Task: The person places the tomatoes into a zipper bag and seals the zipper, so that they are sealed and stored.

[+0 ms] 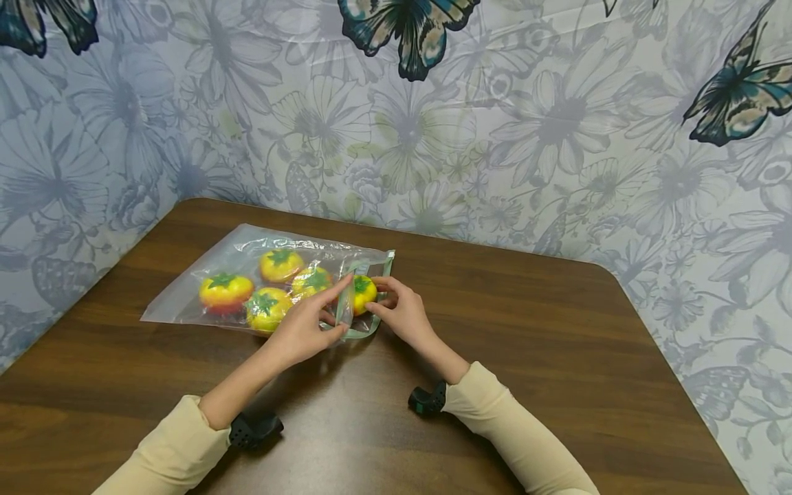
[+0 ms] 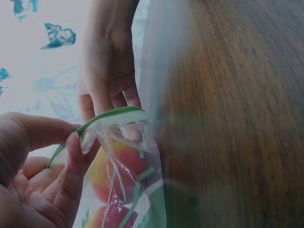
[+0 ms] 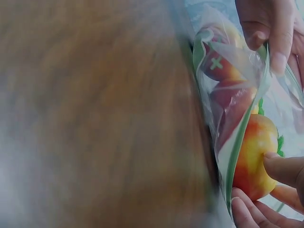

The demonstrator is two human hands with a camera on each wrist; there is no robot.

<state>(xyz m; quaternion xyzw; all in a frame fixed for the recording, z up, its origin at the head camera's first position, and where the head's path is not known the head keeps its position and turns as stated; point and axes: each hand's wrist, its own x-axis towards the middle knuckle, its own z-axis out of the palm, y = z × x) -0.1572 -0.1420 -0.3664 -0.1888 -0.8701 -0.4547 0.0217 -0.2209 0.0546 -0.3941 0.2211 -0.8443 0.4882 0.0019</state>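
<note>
A clear zip bag (image 1: 204, 289) with a green seal lies on the brown table (image 1: 526, 330). Several yellow-and-red toy fruits (image 1: 225, 291) with green tops are inside it. My left hand (image 1: 342, 306) pinches the bag's upper lip between thumb and finger and holds the mouth up; the left wrist view shows this pinch on the green seal (image 2: 112, 113). My right hand (image 1: 377, 295) grips one more toy fruit (image 1: 364, 291) at the bag's mouth. In the right wrist view that fruit (image 3: 254, 151) sits just inside the opening, with my fingertips (image 3: 280, 170) on it.
The table stands in a corner, with flower-and-butterfly wallpaper (image 1: 495, 124) behind and to the left. Bare wood lies to the right of the bag and in front of my arms. The table's right corner (image 1: 609, 275) is rounded.
</note>
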